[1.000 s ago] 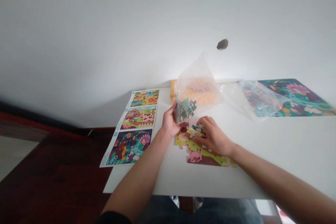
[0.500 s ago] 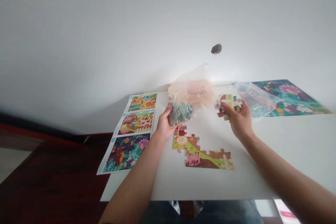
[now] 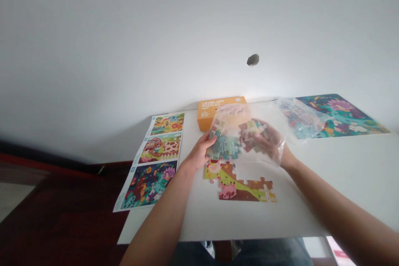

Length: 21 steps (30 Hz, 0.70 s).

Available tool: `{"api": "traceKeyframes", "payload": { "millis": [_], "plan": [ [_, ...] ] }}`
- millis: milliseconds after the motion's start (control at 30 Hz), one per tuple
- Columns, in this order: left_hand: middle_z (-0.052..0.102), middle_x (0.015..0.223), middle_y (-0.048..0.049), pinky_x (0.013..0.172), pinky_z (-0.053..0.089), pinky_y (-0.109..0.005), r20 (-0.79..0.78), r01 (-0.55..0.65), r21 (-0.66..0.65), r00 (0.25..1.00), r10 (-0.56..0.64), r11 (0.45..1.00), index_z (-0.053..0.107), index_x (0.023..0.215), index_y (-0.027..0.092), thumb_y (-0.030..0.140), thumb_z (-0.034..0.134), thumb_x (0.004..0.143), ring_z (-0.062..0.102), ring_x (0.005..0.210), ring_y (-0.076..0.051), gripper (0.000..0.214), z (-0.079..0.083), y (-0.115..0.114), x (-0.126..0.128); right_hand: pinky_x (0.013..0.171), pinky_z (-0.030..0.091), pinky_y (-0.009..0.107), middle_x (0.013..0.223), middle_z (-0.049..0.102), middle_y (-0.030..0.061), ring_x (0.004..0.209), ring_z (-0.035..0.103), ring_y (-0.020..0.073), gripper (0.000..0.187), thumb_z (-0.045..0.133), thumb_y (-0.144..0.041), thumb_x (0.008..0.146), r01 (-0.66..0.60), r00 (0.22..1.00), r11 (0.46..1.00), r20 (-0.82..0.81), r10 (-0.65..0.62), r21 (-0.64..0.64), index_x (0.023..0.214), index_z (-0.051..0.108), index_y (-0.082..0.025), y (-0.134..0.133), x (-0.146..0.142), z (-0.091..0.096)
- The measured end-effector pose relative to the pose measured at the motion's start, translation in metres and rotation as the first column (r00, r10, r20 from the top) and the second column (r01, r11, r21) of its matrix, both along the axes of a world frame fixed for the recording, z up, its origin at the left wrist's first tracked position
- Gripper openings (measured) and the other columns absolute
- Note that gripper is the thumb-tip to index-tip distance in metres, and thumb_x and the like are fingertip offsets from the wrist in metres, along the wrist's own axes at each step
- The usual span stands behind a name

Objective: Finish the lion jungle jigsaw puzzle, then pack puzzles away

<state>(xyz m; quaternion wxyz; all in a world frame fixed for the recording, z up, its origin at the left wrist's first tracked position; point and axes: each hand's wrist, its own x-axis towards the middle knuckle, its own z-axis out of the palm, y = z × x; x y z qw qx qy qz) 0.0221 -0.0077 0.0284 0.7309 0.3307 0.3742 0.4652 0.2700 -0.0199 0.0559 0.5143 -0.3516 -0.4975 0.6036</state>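
My left hand [image 3: 202,149] is closed on the left side of a clear plastic bag [image 3: 232,117] with several greenish puzzle pieces inside. Inside the same bag, seen through the film, my right hand [image 3: 269,139] grips several puzzle pieces [image 3: 249,133] in red, brown and green. The bag hangs above the table. Below it lies a partly joined farm puzzle [image 3: 246,191], with a pink pig at its lower left and a piece of white fence at its right end. The bag's lower edge covers part of the view just above the puzzle.
An orange puzzle box [image 3: 205,122] stands by the wall behind the bag. A picture sheet [image 3: 140,153] lies at the left table edge. On the right, another plastic bag [image 3: 304,118] overlaps a dark sea-coloured puzzle picture [image 3: 352,118]. The wall [image 3: 156,41] bounds the table's far side.
My right hand, holding puzzle pieces, has moved left from outside the bag to inside it. The bag has come lower and spread to the right, and the orange box now shows behind it.
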Motion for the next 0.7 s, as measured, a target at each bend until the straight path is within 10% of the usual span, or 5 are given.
{"api": "traceKeyframes", "payload": {
  "millis": [167, 367, 700],
  "plan": [
    [0.071, 0.101, -0.0086, 0.058, 0.060, -0.030, 0.016, 0.220, -0.055, 0.975, -0.220, 0.974, 0.056, 0.131, 0.026, 0.025, 0.073, 0.080, 0.071, 0.073, -0.021, 0.054, 0.007, -0.011, 0.006, 0.084, 0.054, 0.044, 0.122, 0.066, 0.0128, 0.107, 0.064, 0.0326, 0.032, 0.069, -0.047, 0.080, 0.004, 0.924, 0.994, 0.380, -0.044, 0.107, 0.097, 0.066, -0.020, -0.005, -0.006, -0.001],
    [0.072, 0.101, -0.0103, 0.050, 0.060, -0.033, 0.118, 0.376, -0.086, 0.924, -0.365, 0.923, 0.050, 0.135, 0.027, 0.022, 0.072, 0.081, 0.073, 0.069, -0.025, 0.058, 0.007, -0.015, 0.010, 0.087, 0.049, 0.041, 0.088, 0.070, 0.0090, 0.121, 0.057, 0.0343, 0.025, 0.059, -0.040, 0.088, 0.061, 0.749, 0.914, 0.587, -0.307, 0.401, 0.071, 0.062, -0.022, -0.004, 0.000, -0.002],
    [0.074, 0.085, -0.0131, 0.044, 0.058, -0.027, 0.337, 0.138, -0.163, 0.939, -0.076, 0.977, 0.060, 0.119, 0.013, 0.015, 0.052, 0.090, 0.072, 0.060, -0.023, 0.029, -0.002, -0.004, -0.003, 0.057, 0.042, 0.031, 0.072, 0.059, 0.0036, 0.060, 0.053, 0.0166, 0.027, 0.053, -0.033, 0.094, 0.306, 0.578, 0.613, 0.370, -0.728, 0.728, 0.109, 0.071, -0.021, -0.020, 0.015, 0.014]
  ]
}}
